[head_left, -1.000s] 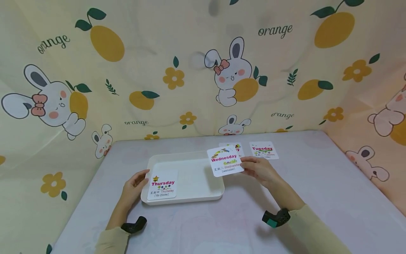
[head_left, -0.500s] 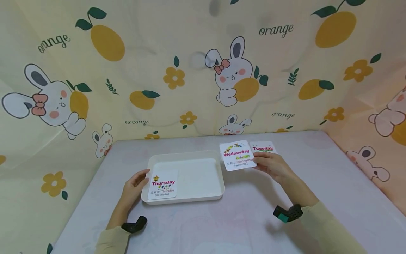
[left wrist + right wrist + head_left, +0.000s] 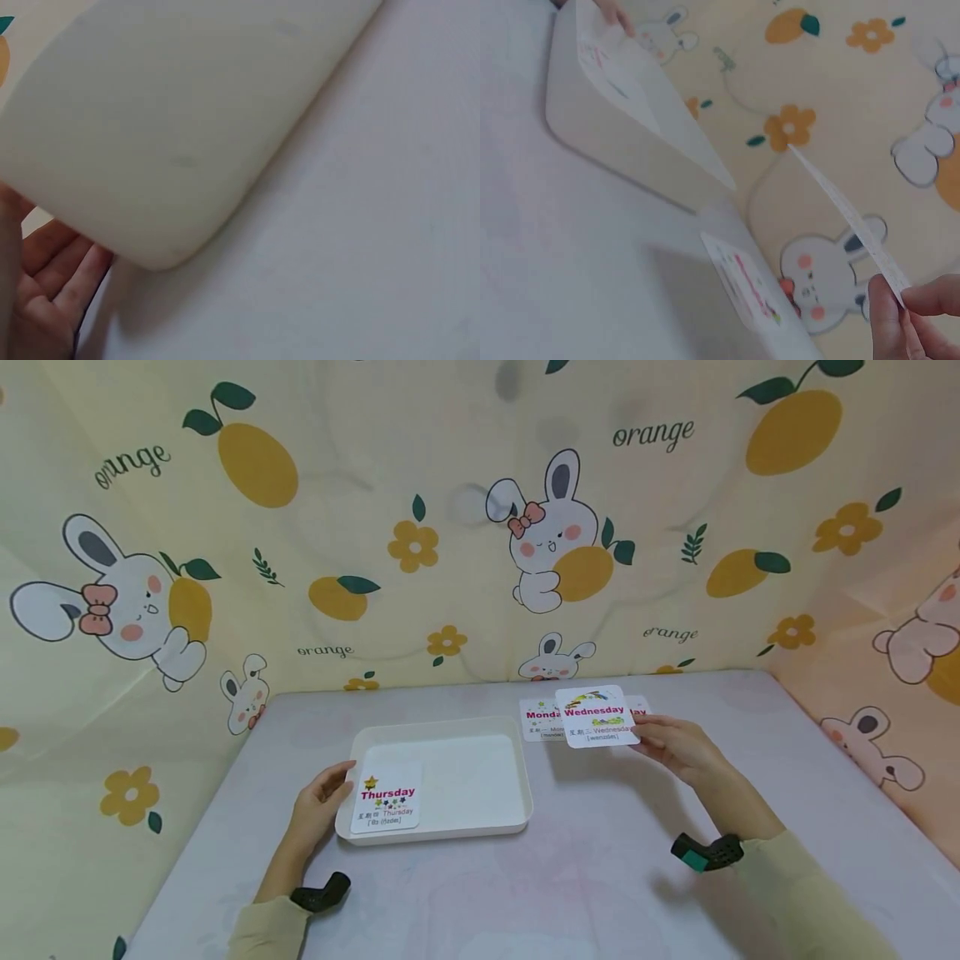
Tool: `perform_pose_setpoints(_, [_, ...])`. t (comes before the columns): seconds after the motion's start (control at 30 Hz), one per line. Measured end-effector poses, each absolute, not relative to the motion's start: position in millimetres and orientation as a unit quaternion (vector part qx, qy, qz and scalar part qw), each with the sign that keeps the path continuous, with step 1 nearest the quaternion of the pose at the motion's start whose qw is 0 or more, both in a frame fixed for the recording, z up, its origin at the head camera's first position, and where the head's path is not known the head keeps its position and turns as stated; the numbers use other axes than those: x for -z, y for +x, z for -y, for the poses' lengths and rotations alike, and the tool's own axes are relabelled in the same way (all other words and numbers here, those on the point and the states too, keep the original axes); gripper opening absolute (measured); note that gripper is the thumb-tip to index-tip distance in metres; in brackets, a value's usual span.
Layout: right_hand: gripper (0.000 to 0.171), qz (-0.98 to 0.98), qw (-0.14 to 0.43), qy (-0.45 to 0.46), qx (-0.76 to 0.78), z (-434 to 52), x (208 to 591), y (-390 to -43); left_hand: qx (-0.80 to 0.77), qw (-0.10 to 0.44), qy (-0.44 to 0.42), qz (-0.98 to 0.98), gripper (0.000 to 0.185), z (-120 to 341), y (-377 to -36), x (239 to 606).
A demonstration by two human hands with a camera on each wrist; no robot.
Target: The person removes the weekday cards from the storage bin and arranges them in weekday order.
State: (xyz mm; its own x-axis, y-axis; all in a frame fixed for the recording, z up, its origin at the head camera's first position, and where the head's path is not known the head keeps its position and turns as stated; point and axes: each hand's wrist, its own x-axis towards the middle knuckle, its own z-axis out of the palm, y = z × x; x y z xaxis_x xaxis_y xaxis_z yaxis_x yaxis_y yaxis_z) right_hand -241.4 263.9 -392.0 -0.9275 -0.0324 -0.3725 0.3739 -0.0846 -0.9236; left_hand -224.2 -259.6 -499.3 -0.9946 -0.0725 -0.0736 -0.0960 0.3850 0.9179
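My right hand [image 3: 678, 747] pinches the right edge of a white Wednesday card [image 3: 598, 717] between thumb and fingers. The card is raised above the table, its shadow falling below. In the right wrist view the card [image 3: 851, 214] appears nearly edge-on. Behind it on the table lie a Monday card [image 3: 538, 720] and another card [image 3: 639, 703], both partly covered. My left hand [image 3: 315, 806] holds the left end of a white tray [image 3: 525, 777], fingers at its rim. Inside the tray's left side is a Thursday card [image 3: 387, 800]. The left wrist view shows fingertips against the tray's outer wall [image 3: 172, 180].
The pale table [image 3: 480, 893] ends at the back against a cream cloth [image 3: 450, 460] printed with rabbits and oranges. Cloth also hangs at both sides. Black bands [image 3: 321, 893] are worn on both wrists.
My right hand has carried the Wednesday card right and slightly up, from the tray's right edge to in front of the Monday and Tuesday cards. The left hand and tray have stayed in place.
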Motion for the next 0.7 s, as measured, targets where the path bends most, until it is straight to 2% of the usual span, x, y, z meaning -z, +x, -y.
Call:
perform_pose_setpoints(0.07, [0.014, -0.654, 0.139, 0.136, 0.731, -271, 392, -243, -0.553, 0.007, -0.05, -0.831, 0.041, 259, -225, 501])
perform_pose_setpoints(0.13, [0.01, -0.648, 0.139, 0.143, 0.735, -278, 393, -244, -0.554, 0.004, -0.05, -0.831, 0.041, 259, -225, 501])
perform_pose_setpoints(0.7, [0.027, -0.618, 0.149, 0.192, 0.747, -317, 401, -258, -0.55, -0.003, -0.044, -0.834, 0.041, 261, -226, 502])
